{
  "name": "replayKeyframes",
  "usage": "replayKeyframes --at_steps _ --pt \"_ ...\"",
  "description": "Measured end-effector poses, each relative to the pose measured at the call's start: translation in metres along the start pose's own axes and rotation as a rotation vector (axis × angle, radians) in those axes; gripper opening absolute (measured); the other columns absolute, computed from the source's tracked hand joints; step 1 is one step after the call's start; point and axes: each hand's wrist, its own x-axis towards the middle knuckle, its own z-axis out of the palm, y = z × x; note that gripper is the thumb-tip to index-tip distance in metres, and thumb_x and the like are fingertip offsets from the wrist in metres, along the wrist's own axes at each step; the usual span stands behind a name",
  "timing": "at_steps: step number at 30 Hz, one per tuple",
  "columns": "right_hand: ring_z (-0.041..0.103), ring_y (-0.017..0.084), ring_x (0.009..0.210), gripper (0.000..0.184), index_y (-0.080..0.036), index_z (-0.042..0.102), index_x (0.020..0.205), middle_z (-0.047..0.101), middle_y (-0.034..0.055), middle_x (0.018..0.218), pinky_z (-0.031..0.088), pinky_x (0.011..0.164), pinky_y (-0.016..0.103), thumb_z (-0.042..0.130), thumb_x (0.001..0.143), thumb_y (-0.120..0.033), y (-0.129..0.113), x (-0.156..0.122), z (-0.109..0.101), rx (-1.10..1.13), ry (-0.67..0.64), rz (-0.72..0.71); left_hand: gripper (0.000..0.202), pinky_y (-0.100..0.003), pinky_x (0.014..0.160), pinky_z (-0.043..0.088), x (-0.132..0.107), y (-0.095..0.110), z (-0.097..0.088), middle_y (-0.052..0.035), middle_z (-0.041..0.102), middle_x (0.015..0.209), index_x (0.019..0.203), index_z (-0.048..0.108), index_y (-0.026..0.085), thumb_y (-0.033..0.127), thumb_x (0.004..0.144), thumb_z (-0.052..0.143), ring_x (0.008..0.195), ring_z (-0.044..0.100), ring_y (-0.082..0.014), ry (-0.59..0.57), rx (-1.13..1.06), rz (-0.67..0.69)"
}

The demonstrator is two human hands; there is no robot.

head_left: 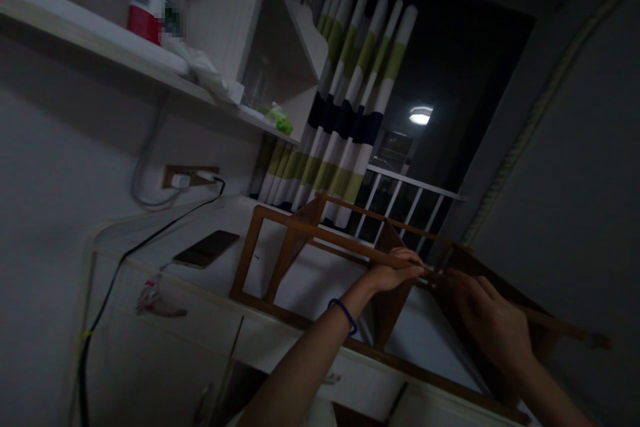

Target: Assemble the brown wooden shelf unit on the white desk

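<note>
Brown wooden rack point(345, 243) is lying on its long side on the white counter point(233, 215), spanning it nr the window. L hand point(400, 270) is pinching the upper rail, thumb along it, fingers wrapping the far side. R hand point(487, 310) is curling at the rail's R end, close by; fingers are blurring, so can't tell if they're gripping anything.

For a good job, L hand should prob. be bracing tight by the joint, w/ R fingers working square to the rail so the frame isn't twisting. More light would be helping.

On the counter, a phone point(206, 249) is lying flat; a black cable point(120, 265) is trailing over the edge. Above, a wall shelf point(100, 47) is holding a red-labelled bottle point(145, 13). Striped curtain point(345, 120) is hanging by the dark window point(450, 80); room's looking v. dim.
</note>
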Motion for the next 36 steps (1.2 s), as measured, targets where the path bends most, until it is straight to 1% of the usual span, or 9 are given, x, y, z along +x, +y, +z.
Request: replayKeyframes --at_steps 2,4,10,15,18,24,28,33,36 --pt "0.056 0.008 0.054 0.028 -0.023 0.054 0.108 0.06 0.0002 0.084 0.032 0.033 0.016 0.037 0.086 -0.028 0.003 -0.013 0.004 -0.038 -0.042 -0.007 0.012 -0.027 0.092 0.032 0.0 0.0 0.0 -0.0023 0.061 0.087 0.079 0.061 0.016 0.024 0.075 0.054 0.096 0.051 -0.0152 0.003 -0.002 0.002" --pt "0.057 0.008 0.056 0.029 -0.023 0.054 0.108 0.06 0.0011 0.086 0.032 0.032 0.016 0.035 0.086 -0.026 0.002 -0.024 0.008 -0.063 -0.048 -0.04 0.012 -0.028 0.093 0.032 0.0 0.0 0.0 -0.0022 0.061 0.088 0.079 0.061 0.016 0.024 0.075 0.054 0.096 0.051 -0.0154 0.005 -0.004 0.002" --pt "0.059 0.009 0.059 0.033 -0.018 0.056 0.104 0.061 0.0033 0.082 0.036 0.033 0.015 0.028 0.087 -0.02 -0.014 -0.035 0.013 -0.048 -0.004 -0.24 0.011 -0.028 0.092 0.033 -0.001 0.001 0.0 -0.0016 0.061 0.089 0.079 0.06 0.017 0.025 0.075 0.054 0.096 0.05 -0.0147 0.007 -0.002 -0.003" --pt "0.058 0.009 0.06 0.03 -0.017 0.056 0.102 0.06 0.0029 0.079 0.037 0.039 0.016 0.032 0.085 -0.014 -0.027 -0.03 0.014 -0.046 -0.032 -0.295 0.013 -0.028 0.094 0.031 -0.001 -0.002 0.0 -0.0018 0.06 0.09 0.08 0.061 0.017 0.026 0.076 0.053 0.098 0.05 -0.0153 0.004 -0.003 0.012" --pt "0.056 0.009 0.059 0.03 -0.017 0.056 0.102 0.058 0.0021 0.073 0.035 0.041 0.016 0.034 0.083 -0.009 -0.035 -0.025 0.014 -0.042 -0.048 -0.336 0.014 -0.029 0.094 0.031 0.0 -0.002 0.0 -0.0024 0.06 0.09 0.08 0.06 0.016 0.027 0.075 0.053 0.099 0.049 -0.016 0.004 -0.007 0.02" --pt "0.053 0.011 0.062 0.035 -0.018 0.049 0.113 0.057 0.0014 0.074 0.032 0.043 0.019 0.04 0.081 -0.01 -0.048 -0.017 0.014 -0.047 -0.103 -0.397 0.014 -0.03 0.093 0.032 0.0 0.0 -0.001 -0.0037 0.06 0.089 0.079 0.06 0.015 0.026 0.075 0.052 0.099 0.049 -0.0167 0.005 -0.02 0.02" --pt "0.052 0.011 0.061 0.039 -0.019 0.045 0.119 0.055 0.0008 0.071 0.032 0.046 0.02 0.042 0.081 -0.013 -0.054 -0.01 0.01 -0.033 -0.084 -0.416 0.015 -0.031 0.094 0.031 -0.001 0.0 -0.003 -0.0042 0.06 0.091 0.08 0.06 0.015 0.027 0.075 0.053 0.101 0.048 -0.0172 -0.006 -0.02 0.021" --pt "0.051 0.011 0.059 0.046 -0.019 0.039 0.125 0.053 -0.0006 0.067 0.031 0.047 0.022 0.044 0.079 -0.015 -0.054 -0.002 0.006 -0.066 -0.045 -0.408 0.011 -0.03 0.094 0.032 0.001 -0.001 -0.003 -0.0033 0.06 0.09 0.078 0.059 0.016 0.025 0.073 0.054 0.098 0.05 -0.0161 -0.014 -0.009 0.02" --pt "0.05 0.012 0.059 0.046 -0.018 0.041 0.123 0.054 0.0003 0.069 0.032 0.048 0.024 0.044 0.078 -0.011 -0.056 0.002 0.004 -0.107 -0.016 -0.448 0.012 -0.031 0.094 0.033 0.001 -0.002 -0.003 -0.0033 0.06 0.09 0.079 0.059 0.017 0.026 0.073 0.053 0.098 0.05 -0.0166 -0.02 -0.001 0.013"
